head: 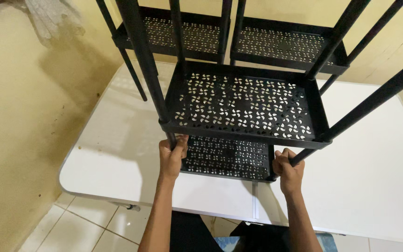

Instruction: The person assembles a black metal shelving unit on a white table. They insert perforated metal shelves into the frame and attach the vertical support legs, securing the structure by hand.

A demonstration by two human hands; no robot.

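Note:
A black plastic shelf rack stands on a white table (117,154). Its perforated trays are joined by black poles. The upper tray (243,105) sits above a lower tray (227,158) near the table's front edge. My left hand (172,156) is closed around the front left pole just under the upper tray. My right hand (286,170) grips the front right pole (369,102) at the lower tray's corner. Two more black trays (281,46) of the same kind stand behind, at the back of the table.
A yellow wall runs along the left and the back. A pale plastic bag (54,18) hangs at the upper left. White floor tiles (85,224) show below the table's rounded left corner. My dark-clothed legs are under the table's front edge.

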